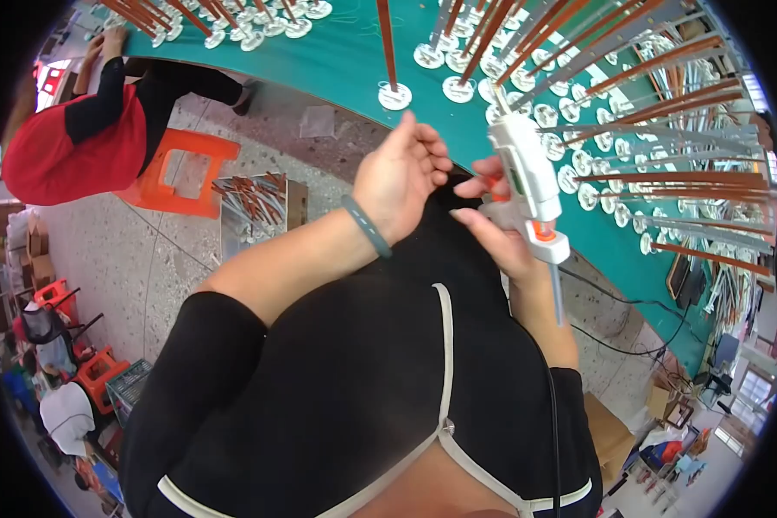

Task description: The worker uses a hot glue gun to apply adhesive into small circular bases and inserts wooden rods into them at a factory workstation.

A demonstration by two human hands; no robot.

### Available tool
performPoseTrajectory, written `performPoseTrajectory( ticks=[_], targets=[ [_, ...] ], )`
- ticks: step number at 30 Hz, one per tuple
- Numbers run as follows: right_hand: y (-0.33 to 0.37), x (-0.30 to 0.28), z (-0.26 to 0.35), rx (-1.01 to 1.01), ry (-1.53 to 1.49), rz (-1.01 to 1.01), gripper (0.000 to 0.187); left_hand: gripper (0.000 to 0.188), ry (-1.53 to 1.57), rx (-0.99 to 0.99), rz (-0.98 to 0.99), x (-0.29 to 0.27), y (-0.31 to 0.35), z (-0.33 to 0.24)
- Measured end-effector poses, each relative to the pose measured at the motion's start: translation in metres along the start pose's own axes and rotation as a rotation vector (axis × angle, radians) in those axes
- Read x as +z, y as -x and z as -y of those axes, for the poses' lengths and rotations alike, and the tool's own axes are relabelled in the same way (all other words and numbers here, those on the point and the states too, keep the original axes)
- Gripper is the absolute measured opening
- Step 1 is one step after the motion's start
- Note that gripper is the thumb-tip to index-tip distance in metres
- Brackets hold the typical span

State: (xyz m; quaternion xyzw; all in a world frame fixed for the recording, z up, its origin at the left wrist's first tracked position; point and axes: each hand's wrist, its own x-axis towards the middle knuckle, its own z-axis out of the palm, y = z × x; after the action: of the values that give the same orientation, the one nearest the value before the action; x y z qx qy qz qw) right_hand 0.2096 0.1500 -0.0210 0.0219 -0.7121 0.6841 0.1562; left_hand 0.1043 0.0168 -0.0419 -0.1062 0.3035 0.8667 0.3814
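My right hand (502, 235) is wrapped round a white glue gun (531, 168) with an orange trigger. Its nozzle points away from me over the table, and a translucent glue stick (557, 293) juts from its back end. My left hand (401, 177), with a grey-green band at the wrist, hovers by the table's near edge, its fingers loosely curled and apart and nothing visible in them. Just beyond it stands a brown rod (388, 47) fixed upright in a round white base (394, 96). That piece is apart from my fingers.
Many brown and grey rods (656, 180) on white bases crowd the green table (337, 53) at right. A black cable (617, 300) loops off its edge. At left, a person in red (78, 147) sits on an orange stool (186, 173) near a box of rods (255, 207).
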Motion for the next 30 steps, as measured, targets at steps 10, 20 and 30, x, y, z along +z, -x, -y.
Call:
performPoseTrajectory(
  ticks=[10, 20, 30],
  targets=[
    [0.01, 0.009, 0.005, -0.357, 0.385, 0.096, 0.039, 0.028, 0.022, -0.29, 0.268, 0.003, -0.002, 0.044],
    [0.017, -0.02, -0.006, -0.038, -0.121, -0.226, 0.031, 0.048, -0.238, -0.484, 0.309, 0.01, -0.001, 0.02],
    [0.025, -0.018, -0.012, -0.003, -0.101, -0.147, 0.04, 0.015, -0.927, -0.301, 0.479, 0.01, 0.027, -0.023]
  ],
)
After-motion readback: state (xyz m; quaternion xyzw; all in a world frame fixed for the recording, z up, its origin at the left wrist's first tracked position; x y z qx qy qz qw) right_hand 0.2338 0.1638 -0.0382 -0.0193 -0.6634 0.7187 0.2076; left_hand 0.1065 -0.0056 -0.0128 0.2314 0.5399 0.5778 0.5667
